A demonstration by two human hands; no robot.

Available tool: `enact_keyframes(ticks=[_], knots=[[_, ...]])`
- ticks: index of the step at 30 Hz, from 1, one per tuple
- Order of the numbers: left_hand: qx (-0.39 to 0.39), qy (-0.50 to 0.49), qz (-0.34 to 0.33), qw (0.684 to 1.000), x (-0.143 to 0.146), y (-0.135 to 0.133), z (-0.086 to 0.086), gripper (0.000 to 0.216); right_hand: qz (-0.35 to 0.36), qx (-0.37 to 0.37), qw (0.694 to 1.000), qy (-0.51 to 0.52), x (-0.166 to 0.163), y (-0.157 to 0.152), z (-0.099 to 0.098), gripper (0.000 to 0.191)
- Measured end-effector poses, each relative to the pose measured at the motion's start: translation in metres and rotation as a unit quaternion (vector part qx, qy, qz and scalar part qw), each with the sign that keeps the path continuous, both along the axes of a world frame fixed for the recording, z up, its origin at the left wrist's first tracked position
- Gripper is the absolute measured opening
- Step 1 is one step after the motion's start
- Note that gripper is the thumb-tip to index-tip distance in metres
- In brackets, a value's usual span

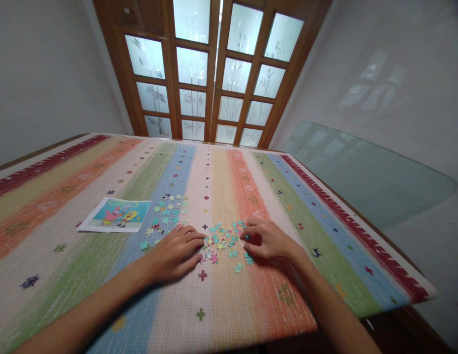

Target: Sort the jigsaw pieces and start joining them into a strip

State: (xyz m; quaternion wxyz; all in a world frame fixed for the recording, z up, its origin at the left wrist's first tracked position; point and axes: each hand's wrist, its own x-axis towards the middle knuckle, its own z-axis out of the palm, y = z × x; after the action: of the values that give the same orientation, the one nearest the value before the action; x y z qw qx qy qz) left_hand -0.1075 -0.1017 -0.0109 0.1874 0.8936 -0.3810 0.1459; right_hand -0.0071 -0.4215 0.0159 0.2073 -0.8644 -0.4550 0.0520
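Observation:
A loose pile of small jigsaw puzzle pieces (222, 242), mostly turquoise with some yellow and pink, lies between my hands. My left hand (182, 250) rests palm down at the pile's left side, fingers stretched out and tips touching its edge. At the right side, my right hand (264, 239) has curled fingers, thumb and forefinger brought close around a puzzle piece at the pile's edge. A second group of puzzle pieces (168, 212) is spread out beyond my left hand. Left of that group lies a printed picture (120, 215) of cartoon figures on white paper.
A striped, patterned cloth (229, 305) covers the table, whose near edge runs below my right forearm. Wooden doors with frosted panes (192, 73) stand beyond the far edge. Pale walls rise on both sides, with a greenish panel (361, 172) at the right.

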Motion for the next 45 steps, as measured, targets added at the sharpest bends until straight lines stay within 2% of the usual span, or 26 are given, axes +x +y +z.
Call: enact_keyframes(ticks=[10, 13, 18, 20, 23, 27, 32, 36, 41, 45], knots=[[0.007, 0.001, -0.002, 1.000, 0.000, 0.001, 0.000, 0.021, 0.005, 0.005, 0.998, 0.063, 0.007, 0.000, -0.008, 0.011], [0.002, 0.002, -0.002, 1.000, 0.000, 0.002, -0.001, 0.021, -0.007, 0.031, 0.999, 0.031, 0.008, 0.001, -0.008, 0.016], [-0.005, -0.002, -0.005, 1.000, 0.001, 0.002, -0.003, 0.021, 0.005, 0.022, 0.999, 0.036, 0.008, -0.003, -0.006, 0.033], [-0.010, 0.001, -0.006, 1.000, 0.001, 0.002, -0.002, 0.022, 0.000, 0.034, 0.998, 0.050, 0.008, -0.006, -0.005, 0.029], [-0.013, 0.003, -0.006, 1.000, 0.001, 0.001, -0.001, 0.021, 0.014, 0.032, 0.992, 0.123, 0.010, -0.009, -0.003, 0.005], [-0.005, 0.001, -0.004, 1.000, 0.001, 0.001, -0.001, 0.020, 0.027, -0.010, 0.974, 0.225, 0.013, -0.011, -0.004, 0.031], [-0.006, -0.001, -0.004, 1.000, 0.001, 0.003, -0.003, 0.021, -0.007, -0.021, 0.980, 0.199, 0.018, -0.015, -0.005, 0.024], [-0.005, 0.002, -0.007, 1.000, 0.002, 0.003, -0.003, 0.021, -0.007, -0.021, 0.979, 0.200, 0.018, -0.018, -0.003, 0.019], [0.002, -0.007, -0.010, 1.000, 0.003, 0.002, -0.002, 0.021, 0.031, -0.007, 0.973, 0.230, 0.014, -0.017, 0.001, 0.012], [-0.003, -0.015, -0.011, 1.000, 0.003, 0.001, 0.000, 0.020, 0.083, -0.011, 0.960, 0.267, 0.015, -0.016, -0.002, 0.024]])
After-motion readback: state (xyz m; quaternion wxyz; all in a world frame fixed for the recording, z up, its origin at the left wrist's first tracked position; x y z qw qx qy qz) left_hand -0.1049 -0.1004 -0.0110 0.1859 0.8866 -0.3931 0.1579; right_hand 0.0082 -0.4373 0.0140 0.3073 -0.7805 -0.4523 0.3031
